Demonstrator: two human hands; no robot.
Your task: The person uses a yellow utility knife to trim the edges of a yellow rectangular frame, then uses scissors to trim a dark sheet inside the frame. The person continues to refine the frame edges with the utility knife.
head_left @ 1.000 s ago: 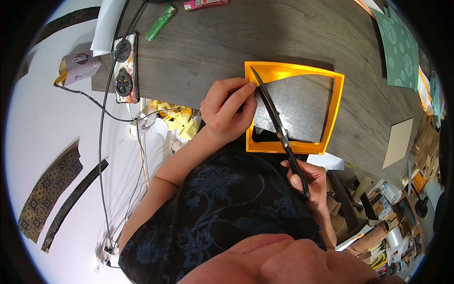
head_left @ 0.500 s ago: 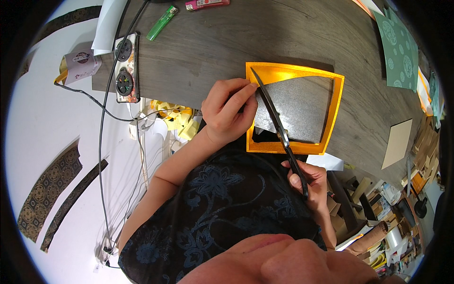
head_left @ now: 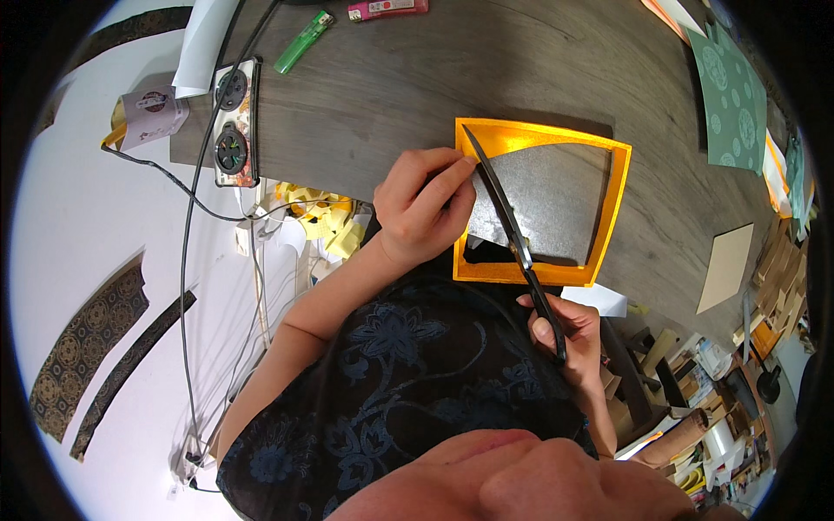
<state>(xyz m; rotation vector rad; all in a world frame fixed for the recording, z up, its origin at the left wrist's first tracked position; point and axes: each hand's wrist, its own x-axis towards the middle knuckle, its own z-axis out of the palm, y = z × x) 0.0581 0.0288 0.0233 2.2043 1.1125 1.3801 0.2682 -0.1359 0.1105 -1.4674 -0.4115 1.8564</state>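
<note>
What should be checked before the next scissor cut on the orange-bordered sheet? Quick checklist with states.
1. Left hand steadies the orange-bordered sheet at its left edge: ok.
2. Right hand has a grip on the scissors handles: ok.
3. Blades lie across the sheet: ok.
4. Left fingertips clear of the blades: not ok, they sit right beside the blade tip.
5. Blades open or closed: cannot tell.
6. Sheet resting flat on the wooden table: cannot tell.

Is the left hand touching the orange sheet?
Touching. The head view shows the left hand gripping the orange sheet's left edge, fingertips pressed beside the scissors blade.
</note>
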